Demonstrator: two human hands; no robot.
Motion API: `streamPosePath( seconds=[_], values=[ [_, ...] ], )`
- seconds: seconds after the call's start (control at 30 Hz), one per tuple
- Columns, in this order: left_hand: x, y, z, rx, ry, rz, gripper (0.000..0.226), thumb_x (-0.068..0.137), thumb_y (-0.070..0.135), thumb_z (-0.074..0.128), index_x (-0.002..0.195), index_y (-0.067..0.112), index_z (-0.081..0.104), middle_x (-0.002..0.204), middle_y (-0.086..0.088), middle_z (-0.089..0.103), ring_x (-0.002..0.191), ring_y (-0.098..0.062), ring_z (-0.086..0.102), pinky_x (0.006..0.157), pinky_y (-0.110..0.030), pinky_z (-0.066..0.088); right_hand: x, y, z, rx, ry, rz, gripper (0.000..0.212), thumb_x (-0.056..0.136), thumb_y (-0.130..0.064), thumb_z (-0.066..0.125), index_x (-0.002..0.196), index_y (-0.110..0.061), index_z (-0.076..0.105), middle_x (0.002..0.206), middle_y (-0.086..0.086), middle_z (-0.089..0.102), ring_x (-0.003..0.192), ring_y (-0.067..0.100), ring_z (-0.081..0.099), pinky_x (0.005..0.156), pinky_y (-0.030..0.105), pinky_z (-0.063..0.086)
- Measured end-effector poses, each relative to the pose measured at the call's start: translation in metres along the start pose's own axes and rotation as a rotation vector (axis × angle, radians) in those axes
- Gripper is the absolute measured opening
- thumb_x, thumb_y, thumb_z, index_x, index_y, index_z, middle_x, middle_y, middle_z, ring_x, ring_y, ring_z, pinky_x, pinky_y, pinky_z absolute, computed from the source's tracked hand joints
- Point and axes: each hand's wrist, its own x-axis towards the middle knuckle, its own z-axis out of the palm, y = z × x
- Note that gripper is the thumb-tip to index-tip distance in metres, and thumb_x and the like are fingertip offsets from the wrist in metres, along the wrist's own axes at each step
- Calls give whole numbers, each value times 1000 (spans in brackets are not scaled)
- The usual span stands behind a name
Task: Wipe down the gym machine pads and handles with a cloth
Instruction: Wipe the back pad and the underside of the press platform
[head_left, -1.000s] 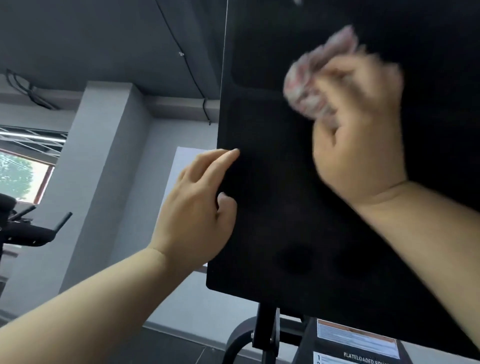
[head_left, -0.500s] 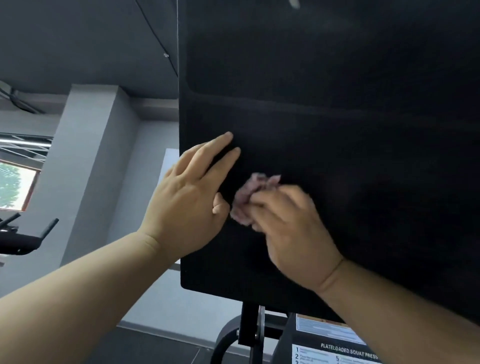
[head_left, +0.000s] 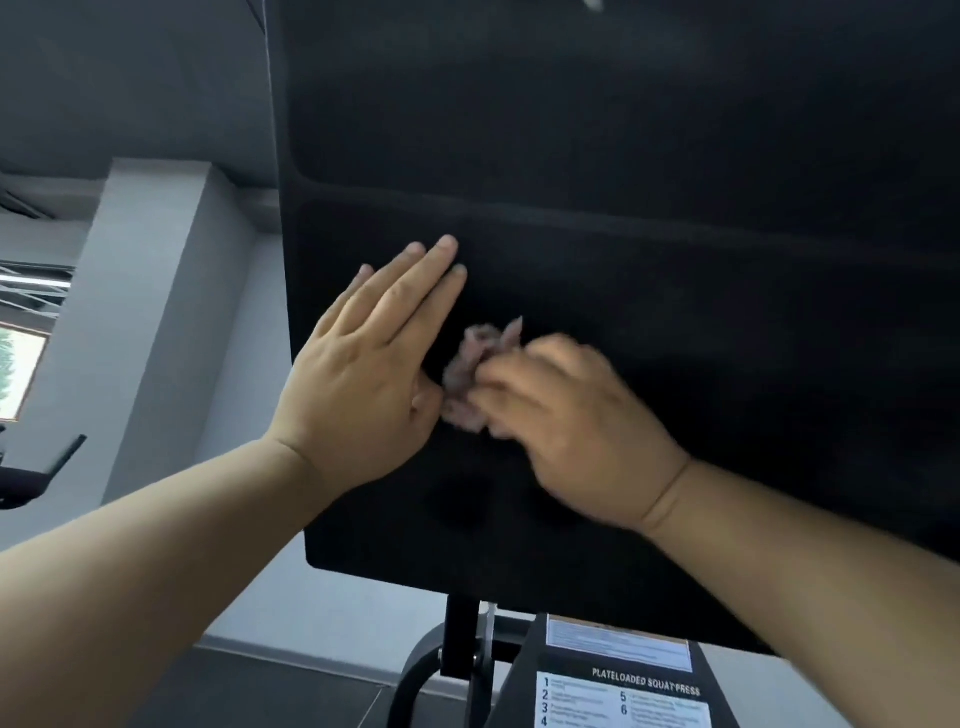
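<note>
While our left grip (head_left: 363, 384) lies released, fingers straight and flat on the large black padded machine panel (head_left: 675, 260), our right grip (head_left: 576, 436), blurred, grasps a crumpled pinkish cloth (head_left: 472, 374) against the panel, just beside the left thumb. Below hangs a white instruction label (head_left: 623, 691).

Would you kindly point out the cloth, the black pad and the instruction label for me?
cloth (head_left: 475, 358): head view, on the exposed bunched fabric.
black pad (head_left: 675, 156): head view, on the bare upper panel above the seam.
instruction label (head_left: 587, 701): head view, on the white printed area under the heading.
</note>
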Motion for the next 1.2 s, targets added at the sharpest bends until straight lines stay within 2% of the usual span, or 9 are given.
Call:
streamPosePath(
  seconds=[0.17, 0.33, 0.5, 0.63, 0.73, 0.83, 0.9, 1.07, 1.2],
  values=[
    [-1, -3, -2, 35, -5, 33, 73, 77, 14, 37, 150, 7, 36, 159, -6, 30, 146, -24, 28, 121, -42, 22, 4, 5, -10, -7, 299, 340, 28, 96, -2, 46, 101, -3, 74, 101, 10, 68, 86, 33, 58, 80, 41, 45],
    [2, -12, -9, 90, -76, 120, 73, 77, 15, 36, 150, 6, 36, 159, -7, 30, 145, -25, 32, 116, -47, 33, -33, -33, 23, 18, -4, 69, 28, 94, -15, 50, 105, -14, 75, 109, -1, 70, 97, 22, 55, 82, 39, 46],
    [1, -5, -11, 102, -74, 66, 74, 76, 18, 38, 149, 4, 37, 159, -9, 31, 145, -26, 31, 117, -46, 31, 13, 44, -55, -156, 517, 371, 25, 89, 7, 49, 96, 1, 72, 102, 17, 68, 91, 34, 59, 86, 26, 39],
    [1, 16, -6, 85, -53, 67, 73, 74, 18, 43, 145, 3, 43, 158, -10, 33, 143, -25, 33, 121, -37, 18, -20, -2, -6, -28, 230, 268, 25, 96, -3, 51, 102, -4, 75, 104, 10, 70, 88, 32, 59, 81, 40, 47],
    [5, 26, -5, 81, -53, 110, 68, 76, 16, 42, 142, 3, 48, 155, -9, 39, 140, -24, 37, 120, -37, 23, -29, 2, -13, 9, 5, 123, 27, 93, -8, 52, 109, -10, 74, 108, 5, 69, 95, 25, 53, 77, 43, 50],
    [3, 33, -2, 92, -71, 79, 69, 76, 17, 40, 143, 1, 46, 155, -11, 37, 141, -26, 35, 120, -39, 22, -16, 31, -46, -28, 230, 328, 29, 91, 0, 49, 108, -4, 73, 110, 10, 68, 96, 25, 52, 92, 27, 45],
    [2, 34, 0, 114, -89, 80, 70, 77, 18, 40, 145, 0, 42, 156, -11, 34, 142, -27, 33, 121, -40, 20, -24, 23, -37, -29, 336, 460, 30, 91, 0, 50, 111, -4, 72, 112, 9, 68, 98, 27, 52, 92, 32, 45],
    [6, 29, -7, 161, -153, 125, 72, 78, 22, 37, 147, 1, 36, 157, -11, 32, 142, -27, 32, 118, -39, 23, -55, -4, -7, -23, 5, 129, 28, 92, -16, 54, 110, -20, 74, 110, -6, 69, 100, 16, 51, 86, 31, 42],
    [5, 31, -8, 175, -146, 121, 71, 78, 22, 38, 146, 0, 40, 156, -13, 35, 141, -28, 35, 116, -43, 29, -42, 47, -56, -154, 365, 437, 26, 97, -5, 50, 112, -4, 72, 112, 11, 66, 97, 33, 58, 90, 37, 46]
  ],
)
